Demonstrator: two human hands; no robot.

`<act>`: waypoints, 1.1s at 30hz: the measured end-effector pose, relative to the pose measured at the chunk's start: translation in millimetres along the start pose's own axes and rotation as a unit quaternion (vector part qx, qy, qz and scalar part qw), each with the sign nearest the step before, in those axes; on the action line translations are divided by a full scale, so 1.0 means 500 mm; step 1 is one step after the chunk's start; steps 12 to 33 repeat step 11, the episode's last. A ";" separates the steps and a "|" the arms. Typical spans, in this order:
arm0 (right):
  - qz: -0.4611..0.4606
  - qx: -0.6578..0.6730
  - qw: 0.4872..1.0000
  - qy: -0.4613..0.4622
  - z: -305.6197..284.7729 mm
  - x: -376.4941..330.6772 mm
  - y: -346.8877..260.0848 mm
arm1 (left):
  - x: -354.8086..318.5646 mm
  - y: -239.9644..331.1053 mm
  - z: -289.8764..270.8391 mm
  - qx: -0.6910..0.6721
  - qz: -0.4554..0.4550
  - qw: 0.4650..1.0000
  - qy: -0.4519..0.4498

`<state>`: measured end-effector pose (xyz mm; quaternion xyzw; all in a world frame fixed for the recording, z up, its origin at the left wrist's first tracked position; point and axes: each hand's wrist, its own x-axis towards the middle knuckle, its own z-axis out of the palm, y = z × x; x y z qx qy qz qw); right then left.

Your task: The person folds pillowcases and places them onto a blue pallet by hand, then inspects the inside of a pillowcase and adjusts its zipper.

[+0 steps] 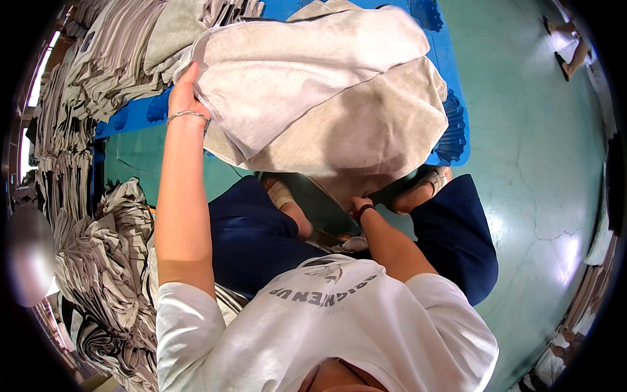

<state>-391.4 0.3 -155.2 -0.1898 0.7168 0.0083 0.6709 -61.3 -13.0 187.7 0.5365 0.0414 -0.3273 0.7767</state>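
Observation:
A large pale beige fabric piece (313, 62) with stitched edges lies folded over itself in front of me. Its upper layer is lighter, and the greyer-beige part (405, 121) shows below it. My left hand (186, 98), with a bracelet at the wrist, is closed on the cloth's left edge, thumb on top and the other fingers hidden underneath. Between my knees a corner of the cloth hangs down off the blue table (457, 72). There my right hand (359, 206), wearing a dark wristband, is closed at the hanging cloth, its fingertips partly hidden.
Tall stacks of similar beige fabric pieces (114, 49) stand at the far left. A crumpled heap of cloth (108, 281) lies to my left. Green floor (532, 163) stretches to the right, where another person's legs (575, 49) show at the far edge. My sandalled feet are under the cloth's near edge.

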 end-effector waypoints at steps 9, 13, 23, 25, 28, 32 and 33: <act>-0.460 -0.319 0.815 -0.153 -0.066 -0.309 -0.483 | 0.107 0.081 -0.004 -0.025 -0.018 0.999 -0.045; -0.344 -0.195 0.907 -0.142 -0.129 -0.494 -0.588 | 0.096 0.180 0.031 0.001 0.043 0.998 -0.049; -0.344 -0.195 0.907 -0.142 -0.129 -0.494 -0.588 | 0.096 0.180 0.031 0.001 0.043 0.998 -0.049; -0.344 -0.195 0.907 -0.142 -0.129 -0.494 -0.588 | 0.096 0.180 0.031 0.001 0.043 0.998 -0.049; -0.344 -0.195 0.907 -0.142 -0.129 -0.494 -0.588 | 0.096 0.180 0.031 0.001 0.043 0.998 -0.049; -0.344 -0.195 0.907 -0.142 -0.129 -0.494 -0.588 | 0.096 0.180 0.031 0.001 0.043 0.998 -0.049; -0.344 -0.195 0.907 -0.142 -0.129 -0.494 -0.588 | 0.096 0.180 0.031 0.001 0.043 0.998 -0.049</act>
